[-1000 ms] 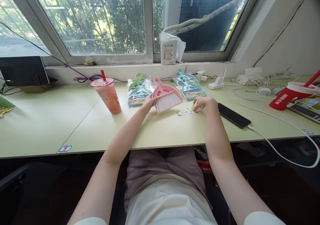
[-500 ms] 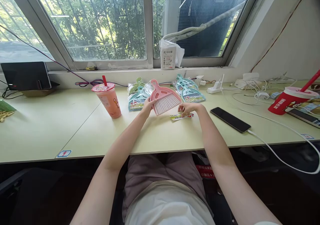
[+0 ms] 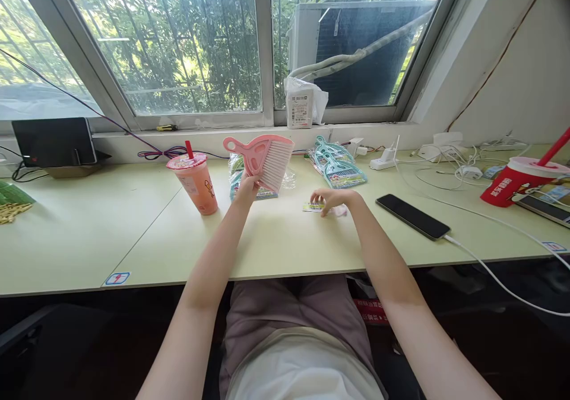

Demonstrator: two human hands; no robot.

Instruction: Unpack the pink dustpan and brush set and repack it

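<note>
The near edge of the pale green desk point(image 3: 285, 251) runs across at six o'clock, and a broad bare stretch of top lies between it and both hands. Towards nine o'clock the desk is open as far as the pink drink cup point(image 3: 195, 183). The right hand point(image 3: 332, 200) rests palm down, fingers loosely curled, on a small printed label card point(image 3: 312, 207); at three o'clock of it lies a black phone point(image 3: 412, 216) on its white cable. The left hand point(image 3: 246, 189) is closed around the lower edge of the pink mini dustpan point(image 3: 262, 155), lifted off the desk with its handle towards ten o'clock. Beyond, packed teal dustpan sets point(image 3: 338, 165) lie under the window sill point(image 3: 209, 132).
</note>
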